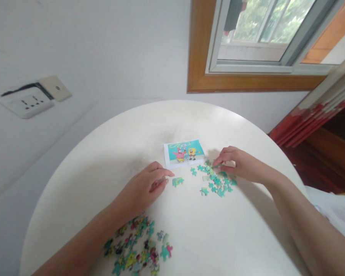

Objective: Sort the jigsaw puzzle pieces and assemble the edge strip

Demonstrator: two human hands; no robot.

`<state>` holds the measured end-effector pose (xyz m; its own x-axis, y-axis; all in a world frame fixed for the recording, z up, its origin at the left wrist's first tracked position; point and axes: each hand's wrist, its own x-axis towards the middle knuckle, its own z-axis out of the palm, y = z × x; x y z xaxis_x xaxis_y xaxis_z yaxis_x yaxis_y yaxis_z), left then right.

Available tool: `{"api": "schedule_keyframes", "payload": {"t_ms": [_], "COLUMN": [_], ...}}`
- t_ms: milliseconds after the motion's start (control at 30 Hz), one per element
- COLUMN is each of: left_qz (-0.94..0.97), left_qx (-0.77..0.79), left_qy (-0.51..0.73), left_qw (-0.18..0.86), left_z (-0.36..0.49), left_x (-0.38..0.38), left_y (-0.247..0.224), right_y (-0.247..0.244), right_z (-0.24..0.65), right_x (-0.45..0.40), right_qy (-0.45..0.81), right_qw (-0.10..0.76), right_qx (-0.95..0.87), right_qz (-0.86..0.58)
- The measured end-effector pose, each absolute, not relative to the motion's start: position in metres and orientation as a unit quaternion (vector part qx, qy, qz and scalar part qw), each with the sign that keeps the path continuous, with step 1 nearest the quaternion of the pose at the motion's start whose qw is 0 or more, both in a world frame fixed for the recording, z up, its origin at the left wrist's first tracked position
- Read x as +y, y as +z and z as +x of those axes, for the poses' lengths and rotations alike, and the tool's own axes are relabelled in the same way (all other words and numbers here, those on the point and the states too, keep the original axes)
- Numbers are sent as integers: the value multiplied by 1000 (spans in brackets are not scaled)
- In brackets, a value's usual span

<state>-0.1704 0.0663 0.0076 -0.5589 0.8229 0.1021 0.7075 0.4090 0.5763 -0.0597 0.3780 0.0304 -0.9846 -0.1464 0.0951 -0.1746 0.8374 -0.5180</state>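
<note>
My left hand (pixel 148 184) rests on the table, its fingers loosely curled and apart, with nothing in them. Just right of its fingertips lies a small joined strip of jigsaw puzzle pieces (pixel 177 181), teal with yellow-green. My right hand (pixel 238 163) reaches into a spread of mostly teal puzzle pieces (pixel 218 184); its thumb and fingers are apart, the fingertips touching pieces at the far edge. Between the hands and slightly beyond them is a reference picture (pixel 186 152) of cartoon figures on a teal ground. Some pieces are hidden under my right fingers.
A mixed-colour heap of puzzle pieces (pixel 135 249) lies near the front, partly under my left forearm. The round white table (pixel 207 234) stands against a wall with a socket (pixel 27 100) and a wood-framed window (pixel 199 82). A red and white curtain (pixel 307 119) hangs right.
</note>
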Motion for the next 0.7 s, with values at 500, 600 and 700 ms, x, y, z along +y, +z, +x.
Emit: {"api": "schedule_keyframes", "payload": {"t_ms": [500, 600, 700], "left_qz": [460, 459, 462], "left_qx": [834, 835, 835], "left_qy": [283, 281, 280], "left_qw": [111, 110, 108], "left_z": [-170, -171, -171], "left_x": [68, 68, 67], "left_y": [6, 4, 3], "right_y": [45, 40, 39], "right_z": [-38, -36, -37], "right_x": [408, 418, 415], "right_qy": [267, 267, 275], "right_qw": [-38, -35, -47], "right_qx": [-962, -963, -960], "right_qz": [51, 26, 25]}}
